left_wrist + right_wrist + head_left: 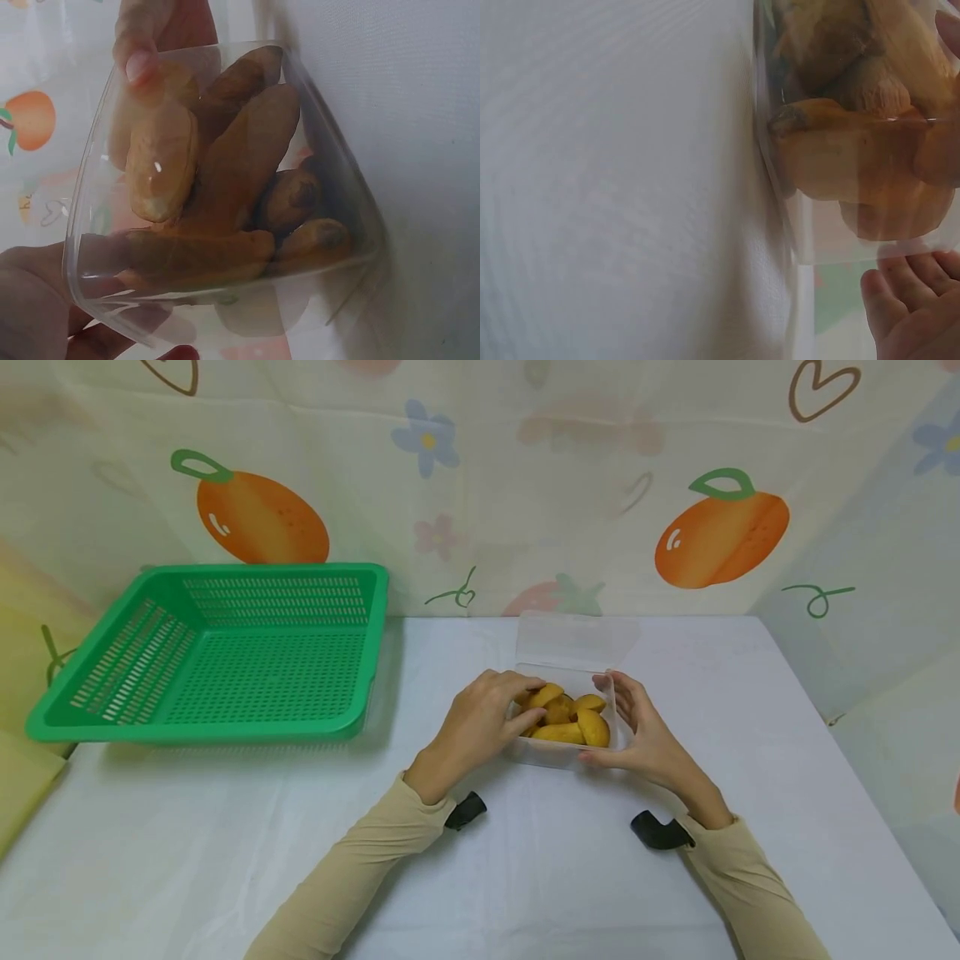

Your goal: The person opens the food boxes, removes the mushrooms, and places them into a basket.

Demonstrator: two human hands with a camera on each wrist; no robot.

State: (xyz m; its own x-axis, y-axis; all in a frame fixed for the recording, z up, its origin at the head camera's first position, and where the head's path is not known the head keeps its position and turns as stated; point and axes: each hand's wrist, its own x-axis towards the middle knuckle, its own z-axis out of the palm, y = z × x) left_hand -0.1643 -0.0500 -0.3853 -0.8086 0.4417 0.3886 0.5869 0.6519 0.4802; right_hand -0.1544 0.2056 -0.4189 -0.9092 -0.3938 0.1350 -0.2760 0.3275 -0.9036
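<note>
Several yellow-brown mushrooms (560, 733) lie heaped in a clear plastic box (547, 755). My left hand (480, 714) reaches over the box's left edge, its thumb and fingertips bent around a mushroom cap (545, 695); I cannot tell whether they pinch it. At the right side, my right hand (641, 735) grips the box, thumb at the front edge and fingers along the far right corner. The left wrist view shows mushrooms (247, 150) through the clear wall, with my right thumb (141, 67) at the rim. In the right wrist view, right-hand fingers (911, 289) lie close beside the box.
The box's clear lid (573, 639) stands folded back on the far side. A green slatted basket (352, 727) with nothing in it sits at the left on the white-covered table (525, 877). A printed cloth (495, 485) hangs behind. Black wrist pieces (660, 831) jut from both sleeves.
</note>
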